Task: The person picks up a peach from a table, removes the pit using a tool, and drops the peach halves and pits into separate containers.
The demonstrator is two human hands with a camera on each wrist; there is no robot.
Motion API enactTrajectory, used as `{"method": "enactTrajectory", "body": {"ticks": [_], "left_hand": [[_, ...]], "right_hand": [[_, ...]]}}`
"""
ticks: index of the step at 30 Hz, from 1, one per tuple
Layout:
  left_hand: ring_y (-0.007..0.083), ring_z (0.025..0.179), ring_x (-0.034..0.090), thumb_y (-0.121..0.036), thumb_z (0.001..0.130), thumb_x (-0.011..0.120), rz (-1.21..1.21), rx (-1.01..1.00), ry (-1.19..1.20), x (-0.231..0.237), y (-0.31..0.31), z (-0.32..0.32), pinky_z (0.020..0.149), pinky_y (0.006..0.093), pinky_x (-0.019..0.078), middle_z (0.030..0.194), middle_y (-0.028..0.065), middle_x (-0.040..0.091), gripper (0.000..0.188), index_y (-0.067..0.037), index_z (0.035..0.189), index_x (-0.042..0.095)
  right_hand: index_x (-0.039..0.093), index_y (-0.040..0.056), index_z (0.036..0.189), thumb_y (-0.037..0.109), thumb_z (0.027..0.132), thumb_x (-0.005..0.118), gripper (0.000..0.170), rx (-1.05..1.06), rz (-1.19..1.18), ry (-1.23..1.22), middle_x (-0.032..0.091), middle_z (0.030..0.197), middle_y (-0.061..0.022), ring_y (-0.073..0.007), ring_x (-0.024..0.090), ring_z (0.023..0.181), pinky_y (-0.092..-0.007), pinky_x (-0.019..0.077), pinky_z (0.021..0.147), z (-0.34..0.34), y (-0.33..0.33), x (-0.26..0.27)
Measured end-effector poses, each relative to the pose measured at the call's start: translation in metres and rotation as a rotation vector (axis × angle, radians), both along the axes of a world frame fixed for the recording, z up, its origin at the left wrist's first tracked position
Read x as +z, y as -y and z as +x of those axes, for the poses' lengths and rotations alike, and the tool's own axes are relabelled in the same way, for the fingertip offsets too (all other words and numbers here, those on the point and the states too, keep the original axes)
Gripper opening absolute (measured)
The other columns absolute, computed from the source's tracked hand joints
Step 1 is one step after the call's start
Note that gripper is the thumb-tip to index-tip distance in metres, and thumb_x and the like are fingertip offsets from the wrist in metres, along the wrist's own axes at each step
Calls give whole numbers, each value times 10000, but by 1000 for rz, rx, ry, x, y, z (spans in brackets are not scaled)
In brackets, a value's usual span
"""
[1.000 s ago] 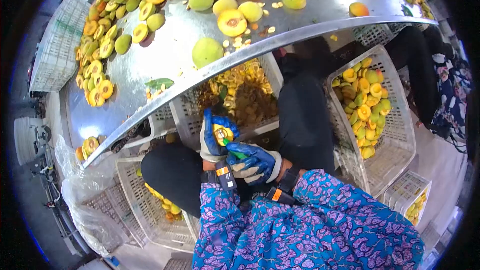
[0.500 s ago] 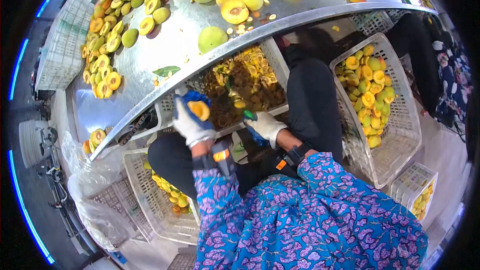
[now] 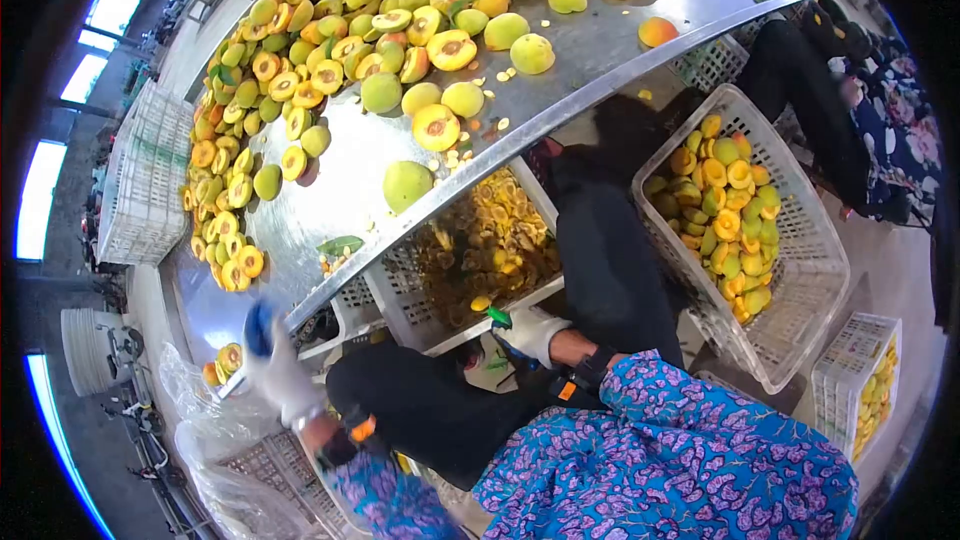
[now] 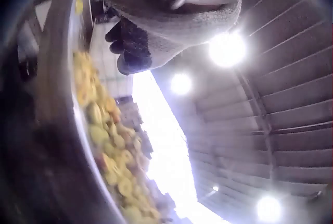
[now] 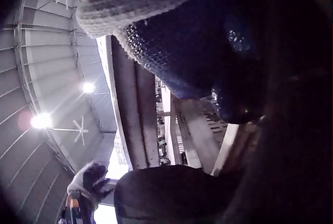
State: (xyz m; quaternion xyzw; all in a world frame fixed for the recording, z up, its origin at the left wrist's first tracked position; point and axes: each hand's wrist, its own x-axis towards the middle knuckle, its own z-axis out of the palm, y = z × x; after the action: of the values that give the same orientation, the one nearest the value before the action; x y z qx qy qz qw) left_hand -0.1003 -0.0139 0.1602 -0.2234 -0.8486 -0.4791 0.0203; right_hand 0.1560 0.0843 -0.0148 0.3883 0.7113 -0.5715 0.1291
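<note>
My gloved left hand, blurred, is out at the left by the metal table's edge, close to a few peach halves at the corner. Its blue-coated fingers reach out in the left wrist view, with no fruit showing in them. In front of my lap, my right hand, gloved in white and blue, grips a small tool with a green end; the rest of the tool is hidden. Just ahead of that hand stands a crate of brown pits and yellow scraps.
Many cut and whole peaches cover the table. A white crate of hollowed halves stands on my right, and a smaller crate beyond it. Stacked crates and clear plastic lie left. Another person sits at far right.
Both hands worked together on a peach half, then parted. The left hand carried the half away leftward and now shows none. The right keeps the green-ended tool. The head view has turned left.
</note>
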Motion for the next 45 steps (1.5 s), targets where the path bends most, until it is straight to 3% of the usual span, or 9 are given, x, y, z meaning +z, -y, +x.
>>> {"method": "enactTrajectory", "body": {"ticks": [7,14,18,28,31,32,33,35,45], "left_hand": [[286,887,611,-293,701,701,-613,-584,-326,-14,-234,76,794,350,465,972,174,630,528,-61,1148,544],[321,977,567,-285,660,742,-671,-716,-278,-22,-250,93,831,381,441,1040,184,596,563,-15,1105,526],[163,772,599,-15,684,711,115,-697,308,-60,-227,58,694,285,500,906,51,619,333,-43,993,591],[198,863,549,-296,898,500,1318,-529,1839,-46,-78,113,753,300,498,872,77,578,323,0,1027,521],[236,938,538,-324,868,520,1089,-294,1667,-116,-45,122,890,373,434,963,105,583,354,-7,1025,540],[247,951,537,-349,858,524,1042,-122,1676,-118,-48,129,920,388,411,990,111,581,381,-7,1025,544],[248,978,533,-403,846,514,1043,-141,1670,-140,-42,124,921,379,412,1022,115,579,445,-4,1041,543],[249,987,535,-469,854,466,1070,-267,1627,-168,-33,114,903,408,425,1043,104,580,498,-31,1079,540],[273,976,554,-348,886,453,1031,-300,1351,-167,-37,105,890,459,436,1029,121,586,390,-21,1085,532]], "right_hand": [[603,50,815,256,822,477,242,-45,107,-378,604,714,-170,-296,564,591,-389,438,548,4,29,-32],[607,39,840,412,801,507,388,51,502,-345,599,681,-118,-286,579,651,-387,448,599,2,30,-40],[599,36,866,288,804,546,265,171,465,-213,607,763,-129,-259,562,615,-356,449,573,4,29,-31],[598,44,810,192,810,488,184,166,492,-215,582,748,-158,-279,549,665,-381,431,593,-13,46,-133],[589,36,783,142,803,476,157,277,759,-280,560,745,-173,-286,537,705,-385,425,614,-4,59,-172],[566,25,787,134,817,465,152,339,773,-394,526,693,-162,-305,520,682,-388,421,602,-2,32,-67],[568,-15,799,292,839,509,315,-191,325,-453,575,703,-225,-358,544,632,-424,429,583,-12,36,-81],[550,-38,821,336,824,570,374,-437,37,-438,586,735,-227,-341,574,683,-419,435,620,-10,33,-57],[531,28,947,251,886,540,232,-453,-585,-500,550,700,-26,-89,517,594,-237,424,525,-3,6,25]]}}
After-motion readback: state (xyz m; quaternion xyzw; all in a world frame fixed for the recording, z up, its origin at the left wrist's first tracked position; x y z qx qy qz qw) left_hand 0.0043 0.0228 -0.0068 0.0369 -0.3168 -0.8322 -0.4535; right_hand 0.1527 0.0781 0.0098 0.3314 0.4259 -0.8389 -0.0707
